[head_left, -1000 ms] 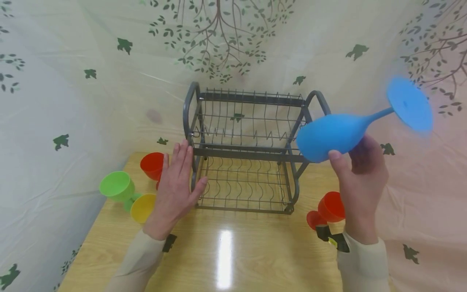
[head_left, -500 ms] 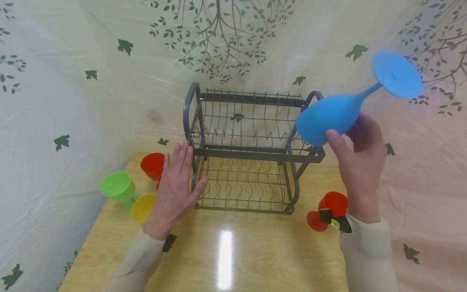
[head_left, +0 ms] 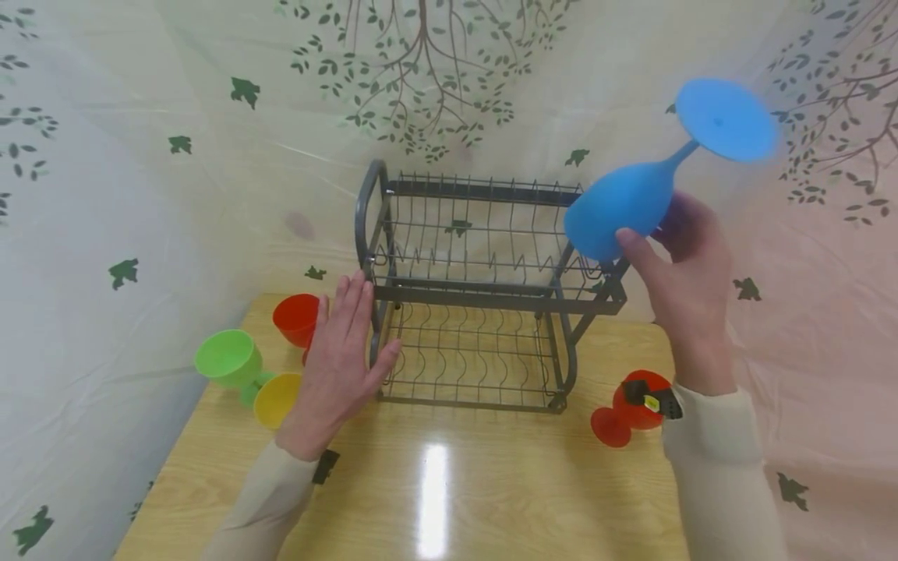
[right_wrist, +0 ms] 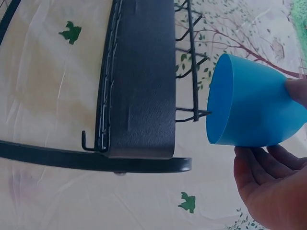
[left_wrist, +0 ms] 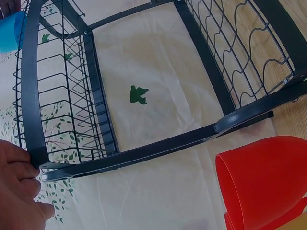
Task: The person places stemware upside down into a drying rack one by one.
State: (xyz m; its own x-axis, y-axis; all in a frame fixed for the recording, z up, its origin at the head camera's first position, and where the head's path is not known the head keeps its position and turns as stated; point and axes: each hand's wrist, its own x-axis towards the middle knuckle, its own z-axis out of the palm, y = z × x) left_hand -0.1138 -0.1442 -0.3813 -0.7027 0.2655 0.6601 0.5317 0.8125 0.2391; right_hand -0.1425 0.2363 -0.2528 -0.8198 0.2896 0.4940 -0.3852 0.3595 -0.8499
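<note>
Smooth, matt plastic blue goblet (head_left: 620, 210), dark metal rack (head_left: 477, 297), glossy wood-grain tabletop (head_left: 526, 483), wrinkled cloth-like backdrop (head_left: 182, 234)

Indoor tabletop station, curtained like a small booth: creased pale cloth (head_left: 175, 257), printed with trees and green leaves, hangs behind and to both sides of a wood-grain table (head_left: 365, 499). Kitchen feel from the two-tier dish rack (head_left: 491, 297) and coloured goblets (head_left: 228, 360); wider room hidden, home or lab unclear.

- And a pale, creased sheet (head_left: 175, 234) fills the back, pinker at right!
- Tree print (head_left: 424, 47) top centre, another upper right!
- Green shapes (head_left: 245, 91) dotted across!
- Below, a wood table (head_left: 526, 483), white glare (head_left: 433, 499) streaking lower centre!
</note>
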